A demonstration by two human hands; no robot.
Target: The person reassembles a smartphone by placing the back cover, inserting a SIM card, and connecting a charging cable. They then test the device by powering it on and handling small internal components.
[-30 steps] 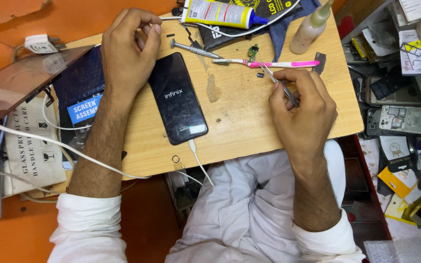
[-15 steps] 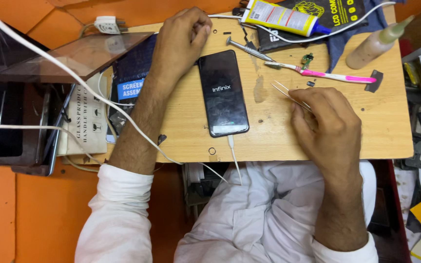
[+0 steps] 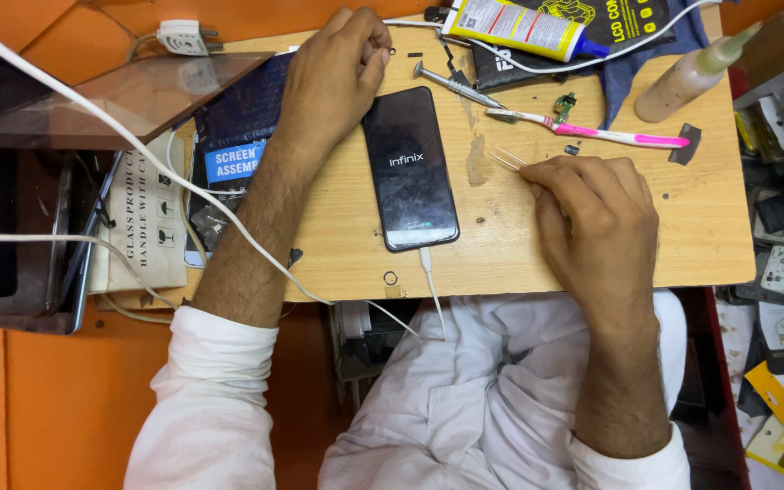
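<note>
A small wooden bench (image 3: 592, 263) sits across the person's lap, and both bare hands are on it. The right hand (image 3: 592, 218) is curled narrow around a pair of thin metal tweezers (image 3: 507, 161), whose two points stick out from the fingers toward the upper left, resting on or just above the wood. The left hand (image 3: 336, 73) lies at the far edge of the bench, fingers bent inward, just beside the top left corner of a black phone (image 3: 410, 168). Whether it grips anything I cannot tell, because the fingertips are tucked under.

The phone lies flat, face up, near the middle of the bench between the two hands, its screen lit with a logo and showing fine cracks. A white cable (image 3: 433, 290) is plugged into its near end and drops off the edge toward the white clothing.

Beyond the tweezers lies a pink and white toothbrush (image 3: 610, 134), with a tiny green circuit piece (image 3: 563, 106) just behind it and a small screwdriver (image 3: 455, 84) to its left. A yellow and white glue tube (image 3: 519, 25) rests at the far edge on a dark blue cloth (image 3: 628, 63), and a squeeze bottle (image 3: 691, 77) of pale liquid lies tilted near the right corner. To the left of the left arm lie a dark packet (image 3: 238, 127) with a blue label and a tinted glass sheet (image 3: 111, 100).
</note>
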